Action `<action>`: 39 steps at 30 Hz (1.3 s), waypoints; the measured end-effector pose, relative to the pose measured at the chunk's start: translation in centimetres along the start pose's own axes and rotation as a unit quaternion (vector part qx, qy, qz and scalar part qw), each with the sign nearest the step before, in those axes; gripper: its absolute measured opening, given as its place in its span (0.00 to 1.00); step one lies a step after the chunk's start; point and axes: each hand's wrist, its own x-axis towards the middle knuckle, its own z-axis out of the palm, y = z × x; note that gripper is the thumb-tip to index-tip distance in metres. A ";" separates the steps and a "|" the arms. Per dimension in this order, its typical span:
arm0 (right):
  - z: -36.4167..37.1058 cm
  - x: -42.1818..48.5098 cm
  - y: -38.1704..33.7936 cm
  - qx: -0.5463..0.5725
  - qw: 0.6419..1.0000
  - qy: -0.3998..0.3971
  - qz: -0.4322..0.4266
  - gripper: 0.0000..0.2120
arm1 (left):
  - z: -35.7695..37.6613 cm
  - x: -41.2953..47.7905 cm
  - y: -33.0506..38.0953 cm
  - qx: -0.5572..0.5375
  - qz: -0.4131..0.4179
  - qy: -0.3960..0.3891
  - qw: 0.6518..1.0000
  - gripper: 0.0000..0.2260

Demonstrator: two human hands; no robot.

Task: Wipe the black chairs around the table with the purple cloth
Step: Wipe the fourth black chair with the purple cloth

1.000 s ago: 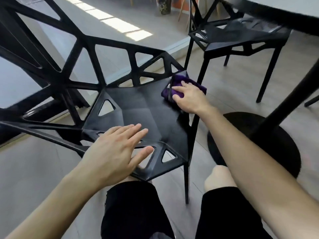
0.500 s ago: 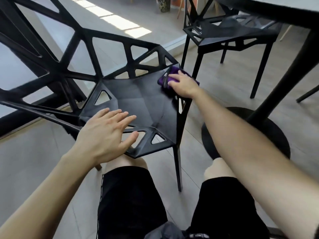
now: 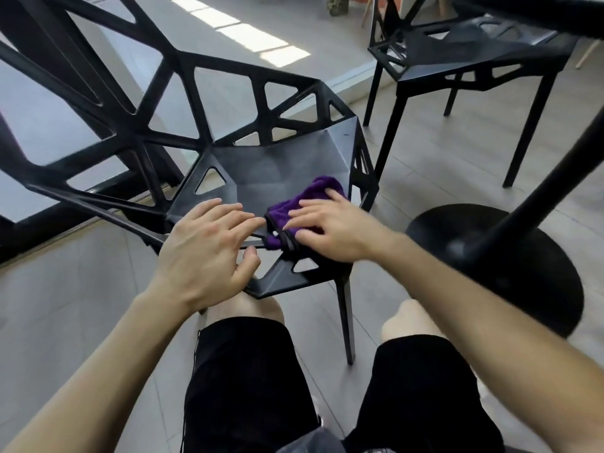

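A black chair (image 3: 281,165) with a lattice back and triangular cut-outs stands in front of me, its seat facing me. The purple cloth (image 3: 307,197) lies bunched on the front right part of the seat. My right hand (image 3: 333,227) presses flat on the cloth with straight, spread fingers. My left hand (image 3: 206,253) rests on the seat's front left edge, fingers spread, fingertips close to the cloth. A second black chair (image 3: 464,57) stands at the upper right, partly under the table.
The black table top (image 3: 536,8) crosses the upper right corner; its slanted leg (image 3: 536,197) runs down to a round black base (image 3: 510,266) on the grey floor right of the chair. My knees in black shorts are just below the seat's front edge.
My right hand has dragged the purple cloth from the seat's far right corner toward the front edge, close to my left hand. The left hand stays on the seat's front left.
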 end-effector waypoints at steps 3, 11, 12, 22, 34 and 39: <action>-3.0 7.0 5.4 -0.068 0.994 -0.033 0.083 0.26 | 0.0 0.0 0.0 -0.003 -0.006 0.004 1.000 0.23; -5.2 15.7 8.4 -0.138 0.971 -0.064 0.182 0.30 | -0.1 0.1 0.1 -0.004 -0.004 0.011 1.000 0.21; -4.6 14.8 7.4 -0.148 0.974 -0.059 0.164 0.29 | -0.1 0.1 0.1 -0.004 -0.007 0.013 1.000 0.21; 2.2 -1.6 -1.9 0.049 0.991 0.118 0.033 0.20 | 0.0 0.1 0.1 0.005 -0.010 0.038 0.999 0.20; 6.3 -5.2 -3.0 0.287 0.872 0.326 0.227 0.23 | 0.9 -0.3 0.1 0.004 0.004 0.022 1.000 0.23; 1.8 1.6 6.1 0.394 0.765 0.294 0.416 0.34 | 1.0 -0.6 0.3 0.001 0.013 0.029 0.999 0.23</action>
